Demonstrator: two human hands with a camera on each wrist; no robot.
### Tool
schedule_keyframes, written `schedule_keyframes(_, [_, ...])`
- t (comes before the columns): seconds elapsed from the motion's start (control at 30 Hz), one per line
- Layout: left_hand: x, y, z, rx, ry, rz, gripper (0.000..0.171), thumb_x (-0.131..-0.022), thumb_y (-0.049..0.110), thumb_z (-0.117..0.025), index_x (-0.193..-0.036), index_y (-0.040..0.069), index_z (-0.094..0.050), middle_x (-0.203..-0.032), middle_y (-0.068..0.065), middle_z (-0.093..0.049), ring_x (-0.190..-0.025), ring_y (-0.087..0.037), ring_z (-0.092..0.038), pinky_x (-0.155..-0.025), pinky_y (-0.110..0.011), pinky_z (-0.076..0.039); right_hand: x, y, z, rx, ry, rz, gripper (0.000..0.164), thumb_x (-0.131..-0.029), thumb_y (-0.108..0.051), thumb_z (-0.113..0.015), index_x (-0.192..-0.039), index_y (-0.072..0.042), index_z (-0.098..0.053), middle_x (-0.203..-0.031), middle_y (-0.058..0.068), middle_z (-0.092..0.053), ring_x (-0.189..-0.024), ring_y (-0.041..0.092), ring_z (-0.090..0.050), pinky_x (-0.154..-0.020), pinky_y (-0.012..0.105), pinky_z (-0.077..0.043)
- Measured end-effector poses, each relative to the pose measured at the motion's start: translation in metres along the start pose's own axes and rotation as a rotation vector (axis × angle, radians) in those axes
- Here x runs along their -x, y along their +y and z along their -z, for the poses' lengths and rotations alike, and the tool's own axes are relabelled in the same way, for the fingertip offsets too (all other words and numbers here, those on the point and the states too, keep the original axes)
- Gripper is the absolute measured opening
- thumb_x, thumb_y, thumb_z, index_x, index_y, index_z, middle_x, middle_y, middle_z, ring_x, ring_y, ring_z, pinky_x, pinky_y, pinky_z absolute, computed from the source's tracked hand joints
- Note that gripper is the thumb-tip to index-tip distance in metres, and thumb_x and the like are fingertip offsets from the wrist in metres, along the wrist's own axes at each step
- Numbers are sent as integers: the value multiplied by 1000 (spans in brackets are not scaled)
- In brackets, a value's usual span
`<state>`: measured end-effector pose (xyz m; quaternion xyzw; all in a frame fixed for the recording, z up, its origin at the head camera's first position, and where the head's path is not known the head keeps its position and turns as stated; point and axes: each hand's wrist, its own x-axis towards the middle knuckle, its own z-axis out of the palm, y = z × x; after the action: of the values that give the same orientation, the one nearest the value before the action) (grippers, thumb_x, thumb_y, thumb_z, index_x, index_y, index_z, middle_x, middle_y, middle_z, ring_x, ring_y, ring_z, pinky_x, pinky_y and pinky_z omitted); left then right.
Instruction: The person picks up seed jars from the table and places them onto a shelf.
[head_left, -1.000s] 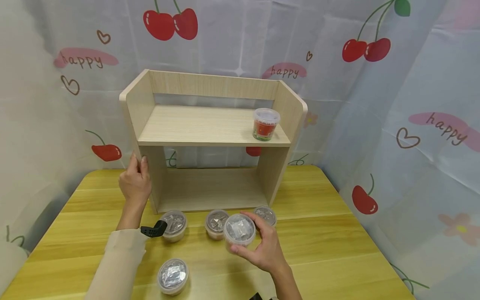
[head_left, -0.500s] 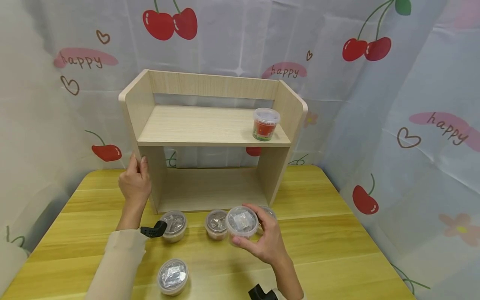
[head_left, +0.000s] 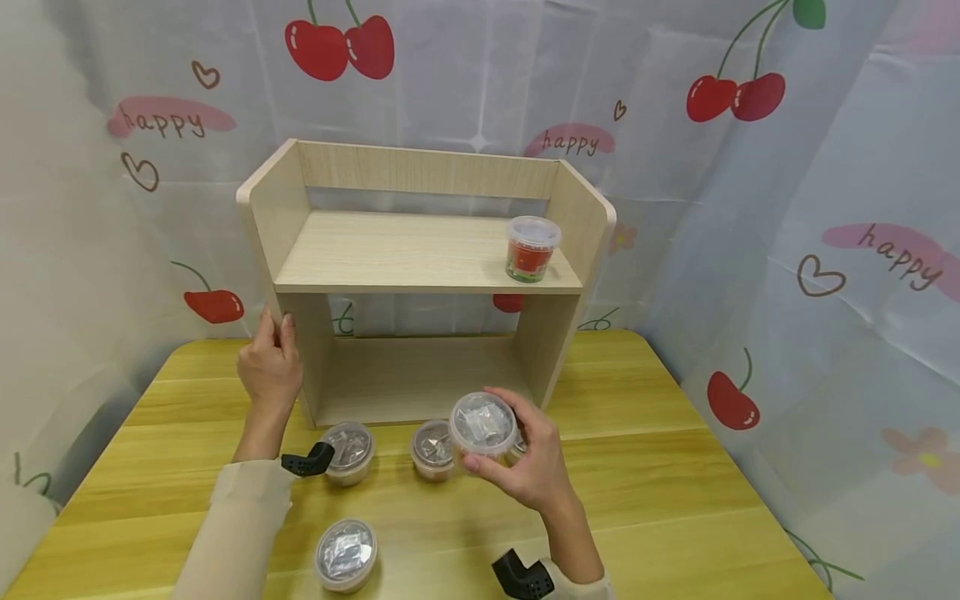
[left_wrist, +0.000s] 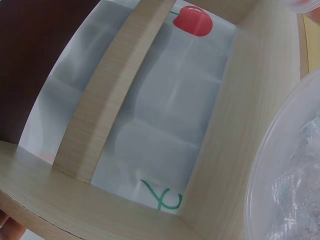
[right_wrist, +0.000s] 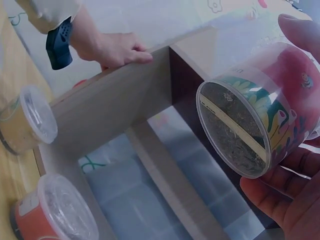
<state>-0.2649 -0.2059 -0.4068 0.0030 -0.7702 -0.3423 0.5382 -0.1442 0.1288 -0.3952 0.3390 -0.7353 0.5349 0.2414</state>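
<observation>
My left hand (head_left: 270, 367) grips the front edge of the left side panel of a pale wooden two-tier shelf (head_left: 397, 250). In the head view my right hand (head_left: 532, 462) holds a clear-lidded plastic cup (head_left: 483, 423) above the table, thumb on the near side and fingers round the far side. The right wrist view shows this cup's printed wrapper (right_wrist: 285, 95) and, through its clear end, dark crumbly contents with a pale flat stick. A similar cup (head_left: 532, 250) with a red label stands at the right of the upper tier.
On the yellow wood-grain table (head_left: 637, 517) stand more lidded cups: one at the left (head_left: 348, 452), a middle cup (head_left: 432, 450) and a near cup (head_left: 346, 554). Another is mostly hidden behind my right hand. A cherry-print curtain (head_left: 450, 83) hangs behind.
My right hand has moved up and slightly forward with the cup, towards the shelf, covering more of the cup behind it. My left hand stays on the side panel.
</observation>
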Motion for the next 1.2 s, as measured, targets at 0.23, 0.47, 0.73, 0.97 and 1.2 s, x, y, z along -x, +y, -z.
schedule_keyframes(0.23, [0,-1,-1,0,6,-10,24,-100,19,-57,-88,-3,-53,-56,-18,-47,-45,-33,-43,-44,-41,-27,-6,1,0,-15,16,15,68,-79,-40,-81,-127,2,-57,-109,16,-66,-92,20,-65,-74,33,-55])
schedule_keyframes(0.47, [-1,1,-1,7,13,-19,23,-99,18,-58,-89,-2,-53,-56,-18,-46,-44,-36,-44,-44,-43,-27,-14,2,2,-20,39,38,69,-81,-46,-78,-125,2,-58,-106,17,-67,-90,19,-65,-72,30,-55])
schedule_keyframes(0.73, [0,-3,-1,5,19,-27,25,-99,18,-57,-85,-2,-50,-55,-17,-44,-43,-34,-41,-43,-42,-26,-26,0,1,-5,50,54,68,-80,-46,-79,-125,1,-59,-105,16,-67,-88,20,-64,-71,30,-55])
schedule_keyframes(0.97, [1,-3,0,-9,5,-11,26,-100,20,-55,-88,-2,-52,-55,-17,-45,-44,-35,-42,-44,-41,-26,-38,-2,2,-2,39,60,70,-81,-51,-75,-125,1,-59,-106,14,-66,-90,21,-64,-73,29,-55])
schedule_keyframes(1.2, [1,-1,0,-15,14,-10,21,-98,18,-59,-88,-1,-54,-55,-15,-46,-44,-23,-37,-44,-39,-25,-51,-5,0,13,61,74,73,-80,-55,-75,-124,1,-60,-106,15,-67,-89,22,-64,-74,29,-54])
